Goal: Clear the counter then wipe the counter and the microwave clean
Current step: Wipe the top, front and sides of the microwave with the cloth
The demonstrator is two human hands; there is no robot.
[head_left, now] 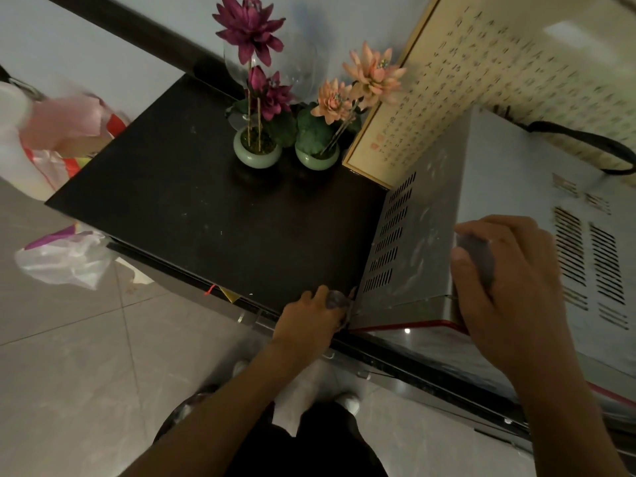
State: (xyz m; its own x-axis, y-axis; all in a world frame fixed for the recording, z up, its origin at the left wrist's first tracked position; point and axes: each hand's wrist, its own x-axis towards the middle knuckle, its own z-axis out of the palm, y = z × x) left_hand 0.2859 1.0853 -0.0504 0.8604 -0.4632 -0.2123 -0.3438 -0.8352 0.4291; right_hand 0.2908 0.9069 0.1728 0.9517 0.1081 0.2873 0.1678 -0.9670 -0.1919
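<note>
A silver microwave (pixel 499 187) with vent slots stands at the right end of the dark counter (pixel 206 208). My right hand (pixel 512 280) rests on the microwave's top front-left corner, closed on a grey-purple cloth (pixel 478 254). My left hand (pixel 309 316) is at the counter's front edge beside the microwave's lower left corner, gripping a second grey-purple cloth (pixel 339 299). Streaks and smears show on the microwave's left side.
Two small green pots with artificial flowers (pixel 256 151) (pixel 316 156) and a large glass (pixel 275 67) stand at the counter's back. A framed calligraphy panel (pixel 481 74) leans behind the microwave. Plastic bags (pixel 65 259) hang at the counter's left. A black cord (pixel 585 139) lies on the microwave.
</note>
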